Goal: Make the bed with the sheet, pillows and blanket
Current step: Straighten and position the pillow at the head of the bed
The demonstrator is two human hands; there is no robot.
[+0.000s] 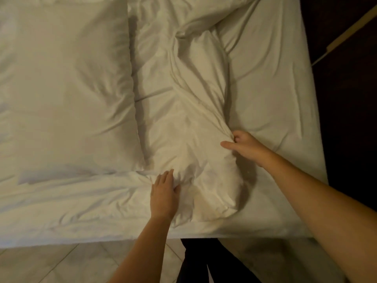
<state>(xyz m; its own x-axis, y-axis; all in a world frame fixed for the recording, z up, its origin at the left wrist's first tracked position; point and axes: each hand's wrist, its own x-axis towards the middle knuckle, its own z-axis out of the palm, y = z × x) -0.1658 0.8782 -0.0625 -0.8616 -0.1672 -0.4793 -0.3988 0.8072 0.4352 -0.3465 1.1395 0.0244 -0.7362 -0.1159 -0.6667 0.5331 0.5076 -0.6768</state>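
The right hand (243, 147) pinches a gathered fold of the white blanket (195, 123), fingers curled tight into the cloth with the thumb stretched out to the left. The left hand (164, 196) lies nearer the mattress edge, fingers bent into a bunched ridge of the same blanket; it looks like a loose hold, though the grip is partly hidden by the fabric. Between and beyond the hands the blanket sits crumpled in a long twisted heap running up the bed, on top of the fitted sheet (275, 94), which shows bare to the right. A pillow (65, 82) lies flat just to the left of the heap.

Pulling from two close points could tighten the twist rather than spread it, or drag the sheet loose. Both forearms reach forward over the bed edge, the right one extended further.
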